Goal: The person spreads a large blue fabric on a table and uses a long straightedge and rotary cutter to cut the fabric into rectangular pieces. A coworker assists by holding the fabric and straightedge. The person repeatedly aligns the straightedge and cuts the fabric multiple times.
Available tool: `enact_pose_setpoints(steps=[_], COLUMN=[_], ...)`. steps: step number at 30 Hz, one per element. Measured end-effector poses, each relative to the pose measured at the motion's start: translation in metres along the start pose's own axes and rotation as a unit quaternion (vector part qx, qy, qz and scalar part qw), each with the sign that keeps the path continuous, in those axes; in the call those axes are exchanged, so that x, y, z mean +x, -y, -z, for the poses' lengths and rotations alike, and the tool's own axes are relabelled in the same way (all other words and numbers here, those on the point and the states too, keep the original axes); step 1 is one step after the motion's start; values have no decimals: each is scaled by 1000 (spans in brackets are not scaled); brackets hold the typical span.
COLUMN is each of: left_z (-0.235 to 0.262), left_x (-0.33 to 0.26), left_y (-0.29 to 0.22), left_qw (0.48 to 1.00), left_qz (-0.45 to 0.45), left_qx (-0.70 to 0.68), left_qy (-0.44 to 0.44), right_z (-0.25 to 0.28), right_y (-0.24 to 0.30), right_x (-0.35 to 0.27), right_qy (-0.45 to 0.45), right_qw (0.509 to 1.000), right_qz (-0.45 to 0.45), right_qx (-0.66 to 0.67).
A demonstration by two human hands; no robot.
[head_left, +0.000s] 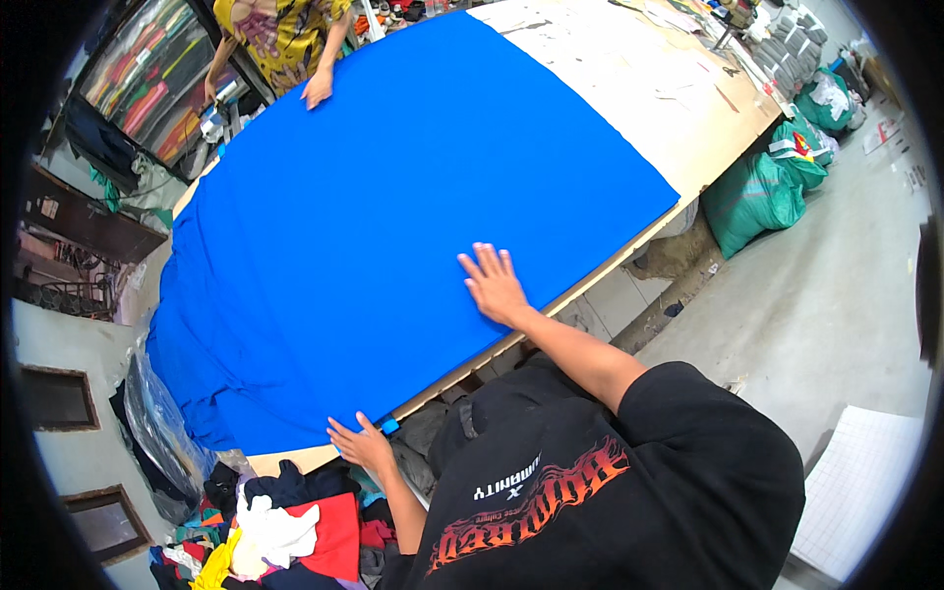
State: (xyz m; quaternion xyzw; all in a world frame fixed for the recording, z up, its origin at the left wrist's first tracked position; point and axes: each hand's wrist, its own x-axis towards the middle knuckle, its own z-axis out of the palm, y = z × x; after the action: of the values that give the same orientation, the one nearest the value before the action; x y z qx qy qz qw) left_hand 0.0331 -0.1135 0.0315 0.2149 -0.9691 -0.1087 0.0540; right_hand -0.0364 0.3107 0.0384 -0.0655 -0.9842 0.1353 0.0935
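A garment workshop: long cutting table [688, 128] under blue cloth [393, 216]; fabric scraps [285, 526]; stuffed green sacks [752, 197].

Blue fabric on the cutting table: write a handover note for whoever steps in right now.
Left hand: flat, open, on the near edge of the blue fabric.
Right hand: flat, fingers spread, pressing the fabric further along the same edge.
The fabric lies spread over the long table; a co-worker's hand presses its far edge.
Done: most of the sheet lies smooth.
Left: the left end is bunched and hangs off the table.
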Motion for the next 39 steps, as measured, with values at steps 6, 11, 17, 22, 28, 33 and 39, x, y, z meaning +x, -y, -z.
enact_pose_setpoints(steps=[6,11,17,22,28,33,39], left_z=[-6,6,10,4,5,16,39], left_x=[-40,-77,-76,-59,-31,15,54], left_y=[-17,-107,-174,-173,-160,-134,-98], left_qw=[987,970,944,880,776,782,813], left_qz=[-64,-76,2,55,188,134,201], left_qx=[-89,-217,-325,-467,-597,-580,-525], left_qy=[-120,-80,-54,-64,-81,-186,-152], right_z=[29,51,67,80,67,52,38], right_y=[-118,-192,-243,-239,-182,-99,-26], right_x=[-36,-67,-75,-62,-34,-15,-1], right_qy=[-13,-20,-18,-62,-41,2,58], right_qw=[986,959,938,961,993,996,985], right_qz=[-148,-276,-338,-259,-111,15,127], right_qx=[-73,-65,-73,-76,20,83,98])
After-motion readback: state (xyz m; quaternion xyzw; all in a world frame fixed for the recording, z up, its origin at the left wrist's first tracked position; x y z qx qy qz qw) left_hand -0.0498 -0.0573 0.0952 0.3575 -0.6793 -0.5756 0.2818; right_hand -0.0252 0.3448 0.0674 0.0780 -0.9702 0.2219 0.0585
